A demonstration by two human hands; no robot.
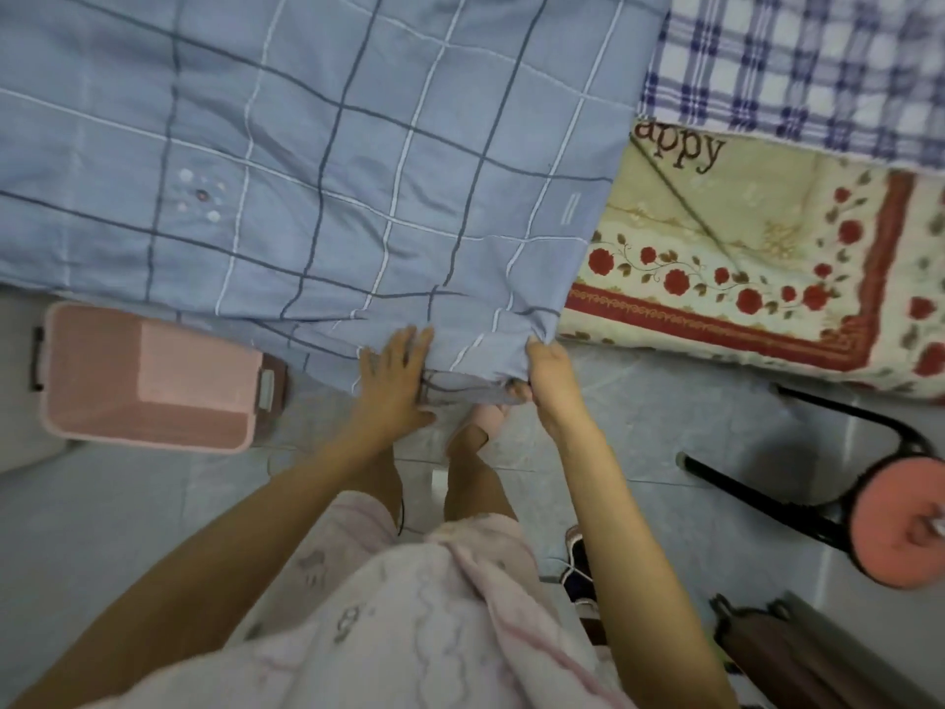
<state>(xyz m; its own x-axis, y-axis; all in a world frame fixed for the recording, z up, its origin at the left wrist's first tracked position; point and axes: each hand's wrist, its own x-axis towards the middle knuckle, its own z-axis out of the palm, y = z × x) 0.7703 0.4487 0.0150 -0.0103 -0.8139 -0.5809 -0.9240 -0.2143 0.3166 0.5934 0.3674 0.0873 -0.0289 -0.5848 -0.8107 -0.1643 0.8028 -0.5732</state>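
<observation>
Head view, one blue quilt (317,161), left hand (396,376) pressing flat, right hand (549,373) pinching it

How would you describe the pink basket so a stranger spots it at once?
Start at the big blue checked quilt. Below its near edge, leftwards, the pink basket stands on the floor. It alone is rectangular and open-topped.

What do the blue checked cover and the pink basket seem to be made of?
The blue checked cover looks like woven cotton-like cloth, matte: it creases softly where the right hand pinches its corner. The pink basket is likely moulded plastic, matte, with stiff straight walls.
</observation>
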